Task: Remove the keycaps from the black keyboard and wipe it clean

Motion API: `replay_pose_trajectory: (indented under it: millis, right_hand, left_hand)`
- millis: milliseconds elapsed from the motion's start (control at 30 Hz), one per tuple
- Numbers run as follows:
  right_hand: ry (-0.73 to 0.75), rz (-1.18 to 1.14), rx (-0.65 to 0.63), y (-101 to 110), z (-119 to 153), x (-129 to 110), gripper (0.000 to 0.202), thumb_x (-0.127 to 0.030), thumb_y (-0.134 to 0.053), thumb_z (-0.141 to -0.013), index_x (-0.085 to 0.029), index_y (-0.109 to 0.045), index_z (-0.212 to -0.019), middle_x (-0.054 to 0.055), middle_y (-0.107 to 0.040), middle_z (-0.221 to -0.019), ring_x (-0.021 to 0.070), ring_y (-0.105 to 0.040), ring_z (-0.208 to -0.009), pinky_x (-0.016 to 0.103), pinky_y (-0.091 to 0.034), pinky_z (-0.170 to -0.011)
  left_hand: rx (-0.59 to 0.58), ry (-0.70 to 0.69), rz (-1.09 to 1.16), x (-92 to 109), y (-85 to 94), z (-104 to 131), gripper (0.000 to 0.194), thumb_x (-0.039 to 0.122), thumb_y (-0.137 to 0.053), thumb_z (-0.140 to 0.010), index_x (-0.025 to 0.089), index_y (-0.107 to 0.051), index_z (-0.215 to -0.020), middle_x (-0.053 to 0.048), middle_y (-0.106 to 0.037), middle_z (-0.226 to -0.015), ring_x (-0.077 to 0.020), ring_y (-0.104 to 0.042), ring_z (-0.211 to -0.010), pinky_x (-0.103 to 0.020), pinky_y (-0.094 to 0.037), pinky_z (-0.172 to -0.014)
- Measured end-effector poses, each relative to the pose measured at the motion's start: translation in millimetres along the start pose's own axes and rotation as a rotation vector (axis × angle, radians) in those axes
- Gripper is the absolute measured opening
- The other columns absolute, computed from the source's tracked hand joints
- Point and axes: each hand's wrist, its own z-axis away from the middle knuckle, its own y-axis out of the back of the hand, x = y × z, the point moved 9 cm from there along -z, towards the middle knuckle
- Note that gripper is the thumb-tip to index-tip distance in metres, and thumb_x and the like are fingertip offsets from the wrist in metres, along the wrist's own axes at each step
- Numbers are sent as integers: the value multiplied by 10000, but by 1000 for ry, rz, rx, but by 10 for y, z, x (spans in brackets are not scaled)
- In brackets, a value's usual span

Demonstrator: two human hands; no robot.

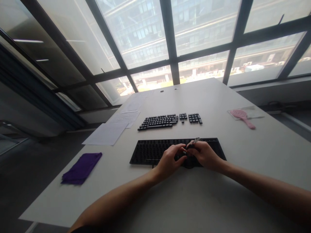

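Observation:
A black keyboard point(150, 150), its key area dark and apparently stripped of caps, lies in front of me on the white table. Over its right half, my left hand point(171, 157) is closed, thumb and forefinger pinching a small dark piece point(184, 153) that looks like a keycap. Close against those fingertips, my right hand point(204, 154) is curled around a small tool with metal wire ends point(196, 140), apparently a keycap puller. Most of it is hidden by the fingers. Behind the keyboard, loose black keycaps point(160, 121) are laid out in keyboard order.
A separate block of keycaps point(195, 118) sits to the right of the main group. Paper sheets point(107, 133) and a folded purple cloth point(81, 169) lie on the left. A pink hairbrush point(243, 118) rests partly on a clear plastic bag at right. Windows stand beyond the table.

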Motion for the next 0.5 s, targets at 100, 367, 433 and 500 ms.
replay_pose_trajectory:
  millis: [100,367,433,500]
  right_hand:
    - [68,16,-11,0,0,-66,126,-197,-576,-892,-170,-689,-844,50,-701,-822,188,-636,-760,307,-494,-756]
    - [-48,-104,36,23,-19,96,158,-256,-566,-906,-164,-671,-833,36,-684,-732,184,-643,-690,299,-508,-677]
    - [-127,-175,49,27,-38,177,212,-306,-568,-909,-160,-651,-779,32,-667,-685,178,-631,-641,295,-505,-632]
    - [-174,-236,39,13,-62,229,239,-341,-583,-895,-156,-641,-756,32,-666,-681,170,-621,-610,292,-503,-601]
  left_hand:
    - [-3,-101,-58,81,-1,0,352,226,-638,-889,212,-579,-1236,-74,-687,-1065,-200,-652,-980,-348,-533,-894]
    - [-7,-251,-76,162,53,-44,263,241,-596,-936,194,-601,-1194,-81,-696,-993,-191,-645,-914,-335,-544,-831]
    - [-28,-315,-90,217,40,-57,208,224,-563,-955,197,-635,-1147,-83,-700,-978,-191,-629,-900,-335,-544,-805]
    - [-54,-358,-97,255,7,-66,177,208,-555,-957,198,-661,-1098,-81,-698,-958,-190,-616,-889,-328,-543,-784]
